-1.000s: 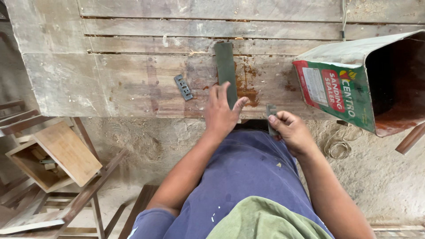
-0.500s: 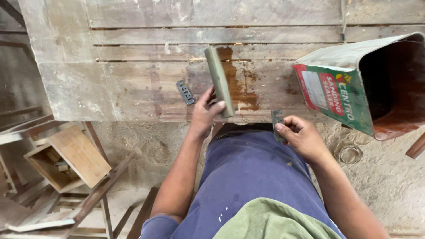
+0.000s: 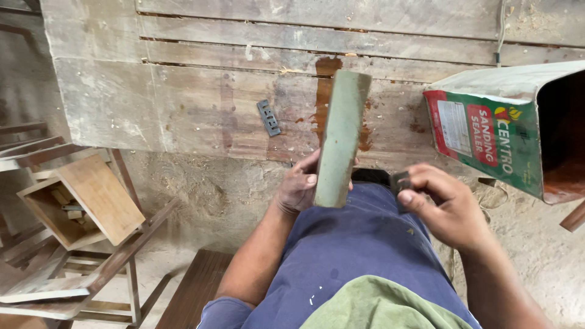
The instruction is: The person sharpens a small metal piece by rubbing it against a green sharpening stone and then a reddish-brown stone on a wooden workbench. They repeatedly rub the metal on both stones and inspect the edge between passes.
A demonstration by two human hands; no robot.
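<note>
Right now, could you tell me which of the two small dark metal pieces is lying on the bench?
The small dark metal piece left of the grey-green stone; the other piece is pinched in the right hand.

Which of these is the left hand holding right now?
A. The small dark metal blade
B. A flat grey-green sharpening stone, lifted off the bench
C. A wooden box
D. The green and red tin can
B: the left hand grips the lower end of the grey-green stone, raised above the wooden bench, while the right hand pinches a small dark metal piece.
</note>
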